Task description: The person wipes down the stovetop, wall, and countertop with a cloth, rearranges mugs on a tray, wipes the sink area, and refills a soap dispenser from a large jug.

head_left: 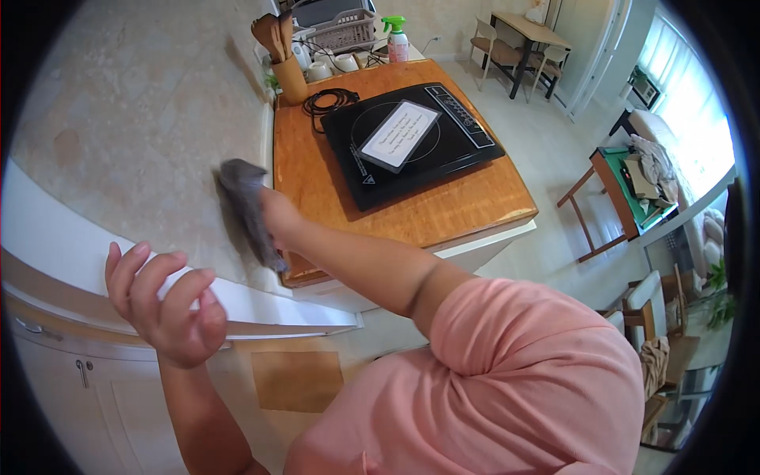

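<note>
My right hand [279, 215] reaches across my body and is closed on a dark grey cloth [247, 207]. The cloth lies flat against a mottled beige surface [119, 119], beside the left edge of the wooden top; some of my fingers are hidden behind it. At the lower left my left hand [170, 305] is raised in front of a white ledge [261, 305]. Its fingers are loosely bent and apart, with nothing in them.
On the wooden top [443, 214] sits a black induction cooker [348, 127] with a printed card [400, 134] on it. Behind are a coiled cable [331, 99], a utensil holder [290, 81], a spray bottle [397, 46] and a basket [344, 32]. White cabinet doors [103, 404] are below left.
</note>
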`<move>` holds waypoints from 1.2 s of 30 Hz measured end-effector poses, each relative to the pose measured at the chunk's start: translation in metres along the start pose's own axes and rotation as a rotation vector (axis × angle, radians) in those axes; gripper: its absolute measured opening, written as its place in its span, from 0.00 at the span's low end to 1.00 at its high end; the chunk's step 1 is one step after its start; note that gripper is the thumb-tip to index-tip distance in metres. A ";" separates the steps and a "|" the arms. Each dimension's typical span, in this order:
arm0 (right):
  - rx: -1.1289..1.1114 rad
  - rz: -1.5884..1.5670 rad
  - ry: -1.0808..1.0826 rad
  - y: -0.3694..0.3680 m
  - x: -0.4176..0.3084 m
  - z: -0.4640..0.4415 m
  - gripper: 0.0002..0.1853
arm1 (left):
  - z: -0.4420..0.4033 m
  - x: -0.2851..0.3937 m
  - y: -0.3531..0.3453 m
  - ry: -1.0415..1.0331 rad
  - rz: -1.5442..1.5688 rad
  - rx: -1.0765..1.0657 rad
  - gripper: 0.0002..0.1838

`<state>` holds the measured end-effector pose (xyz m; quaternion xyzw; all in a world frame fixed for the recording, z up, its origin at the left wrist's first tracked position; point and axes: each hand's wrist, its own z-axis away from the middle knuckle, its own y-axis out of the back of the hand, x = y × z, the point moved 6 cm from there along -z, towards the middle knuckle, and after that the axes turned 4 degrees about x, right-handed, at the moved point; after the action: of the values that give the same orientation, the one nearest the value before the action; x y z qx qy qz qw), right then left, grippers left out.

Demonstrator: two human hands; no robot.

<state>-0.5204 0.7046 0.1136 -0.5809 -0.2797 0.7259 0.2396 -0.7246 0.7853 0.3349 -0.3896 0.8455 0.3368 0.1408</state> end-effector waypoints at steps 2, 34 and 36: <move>-0.076 0.011 -0.074 0.034 -0.024 0.042 0.23 | 0.007 0.002 -0.007 0.226 0.191 0.034 0.10; -0.480 2.239 0.480 0.319 -0.205 0.248 0.38 | 0.126 0.061 -0.197 1.826 0.678 0.061 0.15; -0.466 2.273 0.484 0.320 -0.206 0.248 0.38 | 0.139 0.061 -0.155 1.769 0.427 0.134 0.14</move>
<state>-0.7264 0.3010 0.0825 -0.6482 0.3239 0.3250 -0.6077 -0.6515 0.7730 0.1310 -0.3320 0.7169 -0.1158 -0.6020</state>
